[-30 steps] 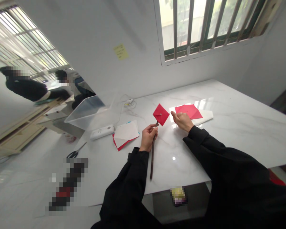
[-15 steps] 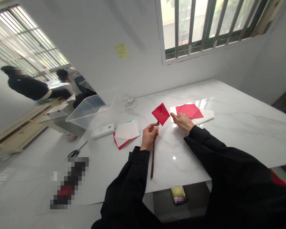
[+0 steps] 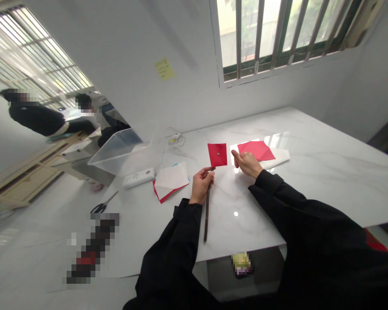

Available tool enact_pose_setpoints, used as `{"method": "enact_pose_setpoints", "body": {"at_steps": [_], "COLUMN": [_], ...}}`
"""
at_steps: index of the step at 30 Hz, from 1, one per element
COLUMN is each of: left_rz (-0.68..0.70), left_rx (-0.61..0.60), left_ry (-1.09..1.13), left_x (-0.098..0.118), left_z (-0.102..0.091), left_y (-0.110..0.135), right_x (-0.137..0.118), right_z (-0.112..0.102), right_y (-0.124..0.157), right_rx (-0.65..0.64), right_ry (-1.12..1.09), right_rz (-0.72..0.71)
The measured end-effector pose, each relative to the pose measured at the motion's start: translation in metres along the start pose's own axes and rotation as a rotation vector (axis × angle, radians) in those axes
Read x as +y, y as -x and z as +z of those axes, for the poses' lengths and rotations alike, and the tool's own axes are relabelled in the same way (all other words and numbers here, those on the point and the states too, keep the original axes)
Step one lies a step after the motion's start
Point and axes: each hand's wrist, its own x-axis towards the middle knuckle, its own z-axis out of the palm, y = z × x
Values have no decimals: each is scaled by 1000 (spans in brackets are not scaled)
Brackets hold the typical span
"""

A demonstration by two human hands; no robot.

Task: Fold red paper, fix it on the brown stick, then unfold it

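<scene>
A small red paper pinwheel [image 3: 221, 160] is fixed by a pale pin to the top of a thin brown stick [image 3: 207, 219]. My left hand [image 3: 201, 186] is closed round the stick just below the paper, keeping it tilted slightly above the table. To the right of the pinwheel, apart from it, is my right hand [image 3: 248, 163]. It holds nothing; its thumb is raised and its other fingers are partly bent. Just beyond that hand a red folded paper [image 3: 257, 149] lies on a white sheet [image 3: 280, 157].
Left of my hands, white and red paper sheets [image 3: 171, 180] lie beside a white device [image 3: 139, 178]. Scissors [image 3: 100, 208] rest farther left, near a blurred-out dark item [image 3: 93, 249]. A clear plastic bin [image 3: 116, 148] stands behind. Two people are in the left background.
The pinwheel has turned on its pin, from a diamond position to a nearly square one. The fingers of my right hand have bent a little. My left hand stays on the stick.
</scene>
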Motion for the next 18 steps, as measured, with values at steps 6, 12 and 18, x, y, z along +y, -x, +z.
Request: {"method": "enact_pose_setpoints", "body": {"at_steps": [6,12,18], "left_rz": [1,11,18], "left_rx": [-3,-17,-5], "left_ry": [-14,-15,-13], "left_x": [1,1,0], "left_z": [1,1,0], "left_y": [0,1,0], "right_x": [-3,-4,-1], "right_z": [-5,-5,-7], "right_y": [3,3,1], "right_rx": [153,44,146], "right_ry": [-6,33,42], "right_rz": [-52,-2,4]}}
